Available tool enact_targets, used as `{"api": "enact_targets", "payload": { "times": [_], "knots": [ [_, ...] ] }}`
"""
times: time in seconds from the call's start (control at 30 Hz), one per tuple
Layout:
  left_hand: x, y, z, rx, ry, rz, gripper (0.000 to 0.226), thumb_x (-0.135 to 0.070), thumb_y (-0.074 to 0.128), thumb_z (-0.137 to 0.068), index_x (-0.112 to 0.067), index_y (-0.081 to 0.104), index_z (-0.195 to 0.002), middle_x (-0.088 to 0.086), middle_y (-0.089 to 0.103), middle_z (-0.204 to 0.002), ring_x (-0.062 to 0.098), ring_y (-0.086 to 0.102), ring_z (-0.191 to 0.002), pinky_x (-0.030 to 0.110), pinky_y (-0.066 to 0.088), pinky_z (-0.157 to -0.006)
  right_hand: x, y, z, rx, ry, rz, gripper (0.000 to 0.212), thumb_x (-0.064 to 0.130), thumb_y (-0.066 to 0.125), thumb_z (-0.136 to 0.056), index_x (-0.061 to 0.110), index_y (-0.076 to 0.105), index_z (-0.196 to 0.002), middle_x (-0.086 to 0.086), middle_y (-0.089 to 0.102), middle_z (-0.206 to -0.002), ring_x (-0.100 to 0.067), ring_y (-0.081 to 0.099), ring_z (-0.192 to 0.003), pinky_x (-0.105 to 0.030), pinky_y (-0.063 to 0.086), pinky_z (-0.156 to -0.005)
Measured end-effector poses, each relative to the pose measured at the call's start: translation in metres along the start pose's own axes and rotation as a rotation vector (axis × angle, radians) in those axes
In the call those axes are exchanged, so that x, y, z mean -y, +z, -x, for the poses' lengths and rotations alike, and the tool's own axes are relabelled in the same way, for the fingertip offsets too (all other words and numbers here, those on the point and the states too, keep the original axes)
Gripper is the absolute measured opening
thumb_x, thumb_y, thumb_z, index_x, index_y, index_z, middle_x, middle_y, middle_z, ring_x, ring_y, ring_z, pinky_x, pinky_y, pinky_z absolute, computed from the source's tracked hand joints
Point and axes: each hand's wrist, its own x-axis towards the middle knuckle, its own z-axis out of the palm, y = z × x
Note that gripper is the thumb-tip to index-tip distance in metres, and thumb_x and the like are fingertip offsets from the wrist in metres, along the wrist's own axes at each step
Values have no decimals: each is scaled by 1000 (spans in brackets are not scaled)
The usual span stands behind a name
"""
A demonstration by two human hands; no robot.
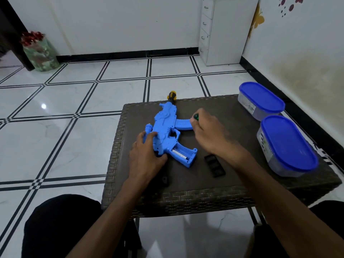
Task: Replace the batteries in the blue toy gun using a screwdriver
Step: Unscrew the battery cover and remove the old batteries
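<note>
The blue toy gun (167,125) lies flat on the brown wicker table (186,194), its yellow-and-black muzzle pointing away from me. Its grip compartment (181,153) is uncovered and a battery shows inside. My left hand (147,155) presses on the gun's rear body and holds it. My right hand (206,131) is closed around a green-handled screwdriver (195,116) beside the gun's magazine; only the handle's end shows. A black cover piece (215,165) rests on the table to the right of the grip.
Two clear containers with blue lids (260,99) (286,146) stand along the table's right side. A small black part (165,180) lies near my left wrist. My knees sit below the table's front edge. A white drawer unit (223,30) stands against the far wall.
</note>
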Motion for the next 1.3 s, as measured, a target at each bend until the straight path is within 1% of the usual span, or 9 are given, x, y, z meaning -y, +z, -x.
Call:
{"api": "enact_targets", "payload": {
  "times": [0.07,0.13,0.2,0.3,0.53,0.7,0.87,1.03,1.3],
  "knots": [
    [1,-2,2,21,-6,4,77,-54,62,-68,-32,41,-139,1,27,-154,28,42,-132,52,41,-104,3,-10,3,-125,-48,-78,28,34,39,-104,10,54,-104,-2,54,-94,-22,49,-92,-37,40,-80],
    [1,-3,2,30,-18,33,77,-61,53,-68,-33,41,-138,-1,26,-156,26,38,-136,52,38,-107,6,-18,7,-215,-101,-323,28,31,49,-102,6,60,-98,-8,62,-88,-25,56,-83,-34,43,-71],
    [0,-3,2,30,-33,66,74,-65,51,-73,-33,42,-139,-1,25,-156,24,35,-139,50,36,-109,5,-18,10,-207,-112,-549,21,27,56,-99,8,64,-96,-7,67,-86,-21,65,-77,-37,55,-72],
    [-6,-1,1,21,-71,101,72,-65,60,-78,-30,43,-139,0,25,-156,23,32,-140,47,35,-111,-8,-1,11,-169,-63,-636,9,24,62,-96,17,66,-92,0,71,-84,-15,71,-76,-48,60,-77],
    [-11,4,3,44,-75,50,90,-58,73,-72,-27,33,-147,4,13,-160,26,11,-148,46,24,-118,-29,24,19,-229,31,-816,13,15,63,-95,3,68,-98,-14,71,-91,-18,72,-85,-22,59,-70],
    [-13,3,1,59,-90,61,92,-58,73,-72,-28,31,-147,3,11,-160,25,9,-148,44,21,-117,-35,37,20,-173,91,-985,17,17,65,-93,1,68,-100,-13,73,-93,-19,73,-91,-32,60,-81],
    [-15,4,2,52,-87,51,91,-58,73,-72,-27,31,-147,4,11,-160,26,9,-148,43,21,-116,-34,47,16,-96,18,-963,16,18,58,-98,2,62,-100,-12,73,-98,-17,73,-95,-32,60,-82],
    [-16,4,2,29,-75,40,89,-58,72,-73,-26,33,-145,6,15,-157,26,12,-146,40,21,-116,-27,46,-6,-6,-17,-828,16,30,44,-104,19,51,-95,-12,71,-91,-20,74,-86,-37,61,-77],
    [-15,3,0,69,-97,73,92,-61,73,-71,-29,32,-147,3,12,-159,25,10,-148,44,24,-115,-12,42,-28,84,61,-723,30,32,36,-106,4,44,-112,-19,66,-88,-19,71,-63,-32,62,-59]
  ]
}}
